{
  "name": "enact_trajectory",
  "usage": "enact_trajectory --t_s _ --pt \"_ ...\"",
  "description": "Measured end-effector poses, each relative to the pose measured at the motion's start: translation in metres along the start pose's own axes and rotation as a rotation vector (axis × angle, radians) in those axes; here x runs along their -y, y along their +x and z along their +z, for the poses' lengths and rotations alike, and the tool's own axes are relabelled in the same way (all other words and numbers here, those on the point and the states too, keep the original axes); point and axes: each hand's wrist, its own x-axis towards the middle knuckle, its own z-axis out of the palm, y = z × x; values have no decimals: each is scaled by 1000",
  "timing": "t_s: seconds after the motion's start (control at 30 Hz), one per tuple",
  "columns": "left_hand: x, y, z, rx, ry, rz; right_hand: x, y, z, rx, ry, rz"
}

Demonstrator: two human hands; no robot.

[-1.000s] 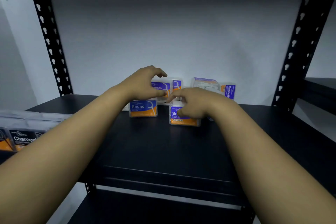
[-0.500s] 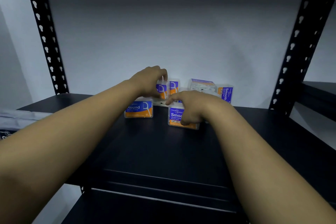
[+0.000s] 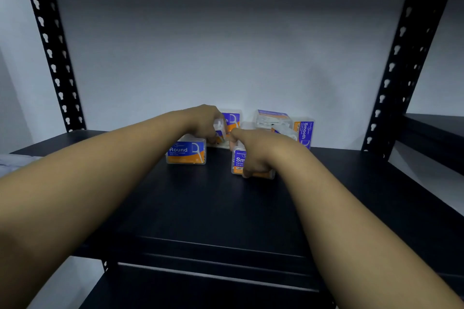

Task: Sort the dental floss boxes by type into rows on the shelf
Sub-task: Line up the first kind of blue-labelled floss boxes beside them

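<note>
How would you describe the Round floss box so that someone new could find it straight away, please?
Look at the black shelf against the white wall, where a cluster of blue-and-orange boxes sits near the back. The Round box is the leftmost one, lying just below the left hand. It alone reads "Round"; the readable labels beside it say "Smooth".

1. A black shelf [image 3: 251, 208] between perforated black uprights carries the boxes.
2. A "Round" box [image 3: 186, 153] stands left of centre.
3. A "Smooth" box [image 3: 239, 162] stands just right of it.
4. More floss boxes [image 3: 286, 124] cluster at the back, one "Smooth" box [image 3: 303, 132] on end.
</note>
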Motion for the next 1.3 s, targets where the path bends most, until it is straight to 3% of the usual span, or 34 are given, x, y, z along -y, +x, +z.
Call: enact_trajectory --t_s 0.23,0.6,1.3 --pt "1 -15 -29 -71 -156 84 -1 1 1 -104 94 10" --pt "6 -61 -71 -70 -110 157 -1 -1 0 -244 243 5" --pt "68 -156 -84 273 -225 168 71 -18 -39 -70 65 -48"
